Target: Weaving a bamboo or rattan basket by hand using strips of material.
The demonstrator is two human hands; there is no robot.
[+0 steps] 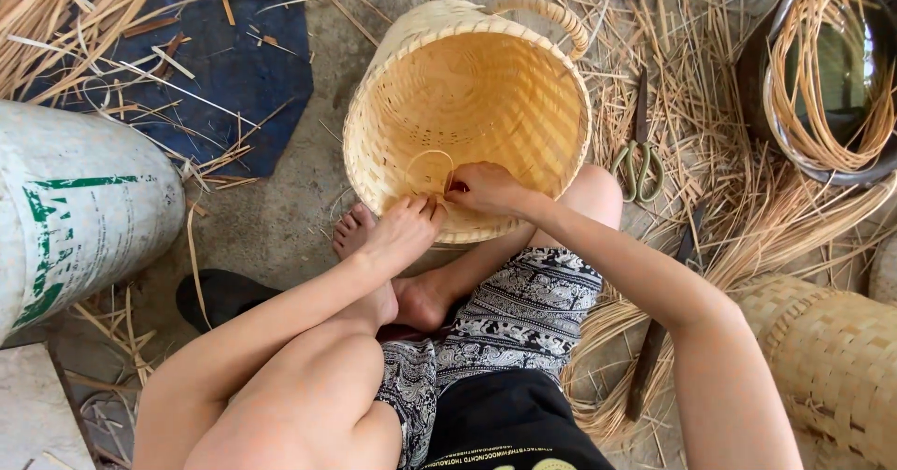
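Both hands' fingers pinch a thin cane strip [428,163] at the woven basket [467,106] rim: left hand [406,230], right hand [483,188]

Bare concrete floor [290,208], daylit, strewn w/ bamboo strips [710,106]. Blue mat [243,68] seen upper left, white sack [75,208] at left edge, dark basin [761,106] upper right, scissors [638,166] right of centre.

We have one head-worn view, looking steeply down past our knees to the ground. Close range: woven basket [467,106] sits centre frame, straw-strewn floor [290,199] fills the edges. No second view to overlap.
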